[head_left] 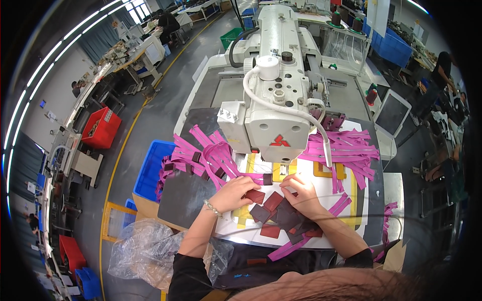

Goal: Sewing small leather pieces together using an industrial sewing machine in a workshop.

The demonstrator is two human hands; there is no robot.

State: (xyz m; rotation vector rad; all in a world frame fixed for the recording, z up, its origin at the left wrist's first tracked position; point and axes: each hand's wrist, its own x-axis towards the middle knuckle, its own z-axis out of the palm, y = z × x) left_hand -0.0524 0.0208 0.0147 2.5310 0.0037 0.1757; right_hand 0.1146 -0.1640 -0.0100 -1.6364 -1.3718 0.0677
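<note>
My left hand [232, 194], with a bead bracelet at its wrist, reaches in beside a magenta zipper [249, 177]. Its fingers are curled together, and a dark red patch [256, 196] shows at the thumb and fingertips. A dark brown tab [268, 179] sits across the zipper's end. My right hand [302, 196] has thumb and forefinger pinched; whatever is between them is too small to make out. Under and between my hands lies a loose pile of square patches, dark red [270, 231] and dark brown [287, 214]. The zipper's end lies just below the sewing machine's head [275, 131].
Bundles of magenta zippers lie left [203, 153] and right [346, 149] of the machine. A yellow frame [321, 171] rests on the white sheet. Beyond the table's left edge are a blue bin [153, 165] and clear plastic [145, 251]. A screen [393, 113] stands at right.
</note>
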